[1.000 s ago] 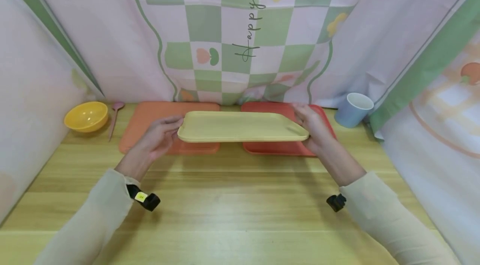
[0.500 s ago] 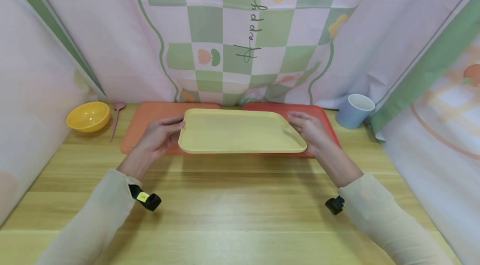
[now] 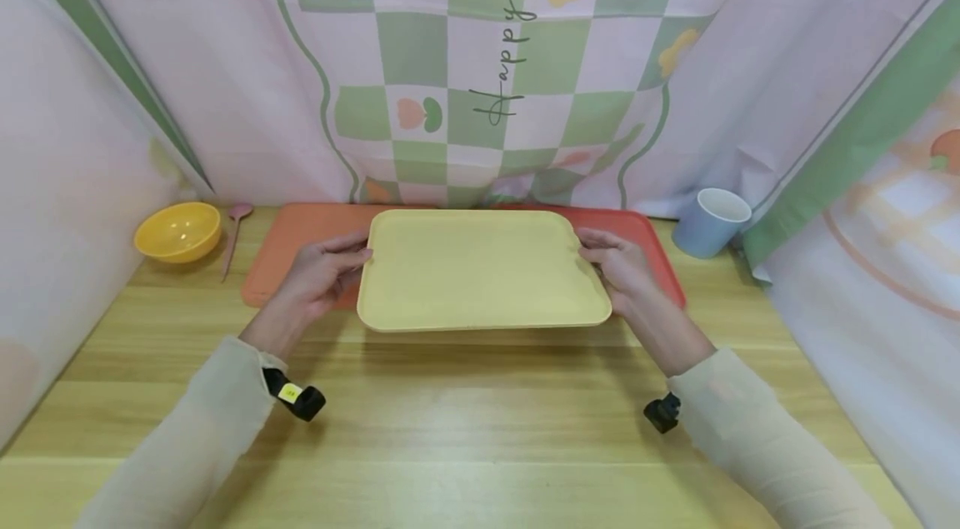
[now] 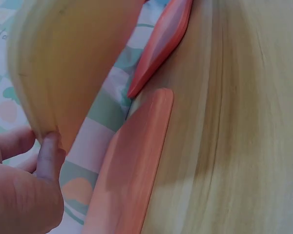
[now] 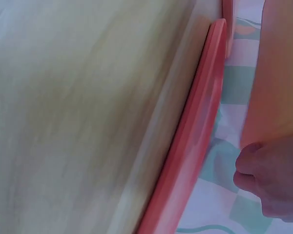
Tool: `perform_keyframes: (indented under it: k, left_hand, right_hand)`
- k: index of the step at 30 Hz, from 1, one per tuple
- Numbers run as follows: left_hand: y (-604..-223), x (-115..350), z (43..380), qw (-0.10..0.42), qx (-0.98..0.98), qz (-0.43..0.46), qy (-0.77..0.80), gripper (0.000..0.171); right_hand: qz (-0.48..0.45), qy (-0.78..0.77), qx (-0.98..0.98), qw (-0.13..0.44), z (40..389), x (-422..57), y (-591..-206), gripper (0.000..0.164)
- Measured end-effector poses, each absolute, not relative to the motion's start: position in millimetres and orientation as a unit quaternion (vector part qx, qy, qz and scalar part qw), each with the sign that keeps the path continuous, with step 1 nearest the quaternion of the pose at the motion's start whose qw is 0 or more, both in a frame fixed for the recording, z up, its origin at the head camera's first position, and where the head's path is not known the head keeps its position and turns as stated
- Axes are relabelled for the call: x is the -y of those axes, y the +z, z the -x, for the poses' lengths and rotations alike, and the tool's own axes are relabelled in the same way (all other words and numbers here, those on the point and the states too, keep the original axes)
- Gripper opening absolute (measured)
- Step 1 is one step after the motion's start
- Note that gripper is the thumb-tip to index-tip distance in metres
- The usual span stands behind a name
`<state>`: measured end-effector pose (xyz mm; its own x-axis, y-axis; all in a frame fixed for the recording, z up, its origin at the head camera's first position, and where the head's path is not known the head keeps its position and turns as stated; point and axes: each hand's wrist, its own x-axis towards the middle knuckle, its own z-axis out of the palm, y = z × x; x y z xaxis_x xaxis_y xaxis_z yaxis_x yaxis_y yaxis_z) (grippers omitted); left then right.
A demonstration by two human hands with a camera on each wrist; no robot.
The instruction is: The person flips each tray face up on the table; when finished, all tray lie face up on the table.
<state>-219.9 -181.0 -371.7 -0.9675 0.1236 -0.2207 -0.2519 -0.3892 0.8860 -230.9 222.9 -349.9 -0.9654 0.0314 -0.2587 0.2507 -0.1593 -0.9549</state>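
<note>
A pale yellow rectangular tray (image 3: 483,271) is held up above the table between both hands, its upper face turned toward the head camera. At its left short edge, my left hand (image 3: 317,272) pinches the rim with thumb and fingers; the left wrist view shows this left hand (image 4: 27,187) gripping the tray's corner area. On the opposite short edge my right hand (image 3: 618,266) grips the rim, with the fingers partly hidden behind the tray. Below and behind it lie an orange tray (image 3: 281,254) on the left and a red tray (image 3: 652,254) on the right, both partly covered from view.
At the back left stand a yellow bowl (image 3: 178,233) and a pink spoon (image 3: 234,233). A blue cup (image 3: 708,225) is at the back right. Patterned cloth (image 3: 480,54) hangs behind the wooden table (image 3: 480,421), with more cloth along both sides.
The yellow tray has tipped from nearly edge-on to facing the head camera, its near edge coming down and nearer. Both hands keep their hold on its ends.
</note>
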Motion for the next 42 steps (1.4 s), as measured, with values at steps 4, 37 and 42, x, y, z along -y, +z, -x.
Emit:
perform_keyframes:
  k: [4,37,42]
  left_hand:
    - [-374.7,180.4,220.2,0.109,-0.545,0.065,0.829,0.056]
    - [-374.8,199.6,219.8,0.163,-0.698,0.048,0.696,0.064]
    - [-375.4,204.5,218.0,0.180,-0.698,0.034,0.692,0.059]
  right_hand:
    - [-0.126,-0.766,-0.628,0.054,230.7,-221.9,-352.7,0.050]
    - [-0.039,-0.665,-0.717,0.206,241.2,-231.8,-370.5,0.027]
    - [-0.044,-0.665,-0.710,0.227,240.3,-230.3,-370.7,0.015]
